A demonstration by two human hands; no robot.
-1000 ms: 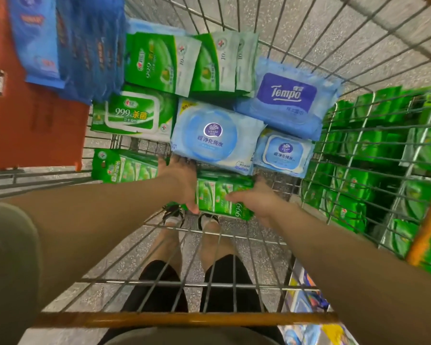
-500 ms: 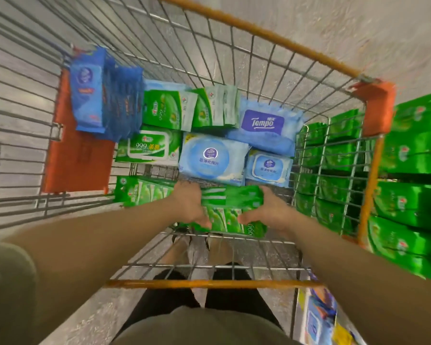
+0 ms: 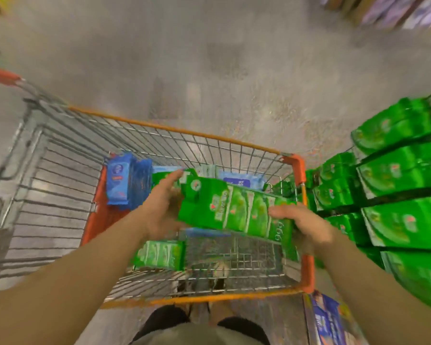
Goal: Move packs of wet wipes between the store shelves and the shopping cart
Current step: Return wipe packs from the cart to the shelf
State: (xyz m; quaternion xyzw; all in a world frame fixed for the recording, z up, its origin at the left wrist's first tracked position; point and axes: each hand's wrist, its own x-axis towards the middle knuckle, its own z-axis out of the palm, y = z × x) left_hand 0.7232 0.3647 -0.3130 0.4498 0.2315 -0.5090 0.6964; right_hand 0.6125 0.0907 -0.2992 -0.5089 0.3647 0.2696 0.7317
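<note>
A long green multipack (image 3: 237, 215) of wet wipes is held level above the shopping cart (image 3: 174, 130), over its near half and toward its shelf side. It is gripped at both ends: the left hand (image 3: 159, 207) is wrapped round the end nearer the cart's middle, and the right hand (image 3: 306, 225) is curled over the end by the cart's orange right rim. Lower in the cart, a smaller green pack (image 3: 159, 255) lies on the wire floor at the near end. Toward the cart's far end, blue packs (image 3: 128, 181) stand against the left wall and pale packs (image 3: 241, 179) lie half hidden behind the held one. Just beyond the cart's right rim, the store shelves (image 3: 396, 195) are stacked with matching green multipacks. The task is judged to be midway: one pack is in transit, apparently bound for the shelves, and several remain in the cart.
</note>
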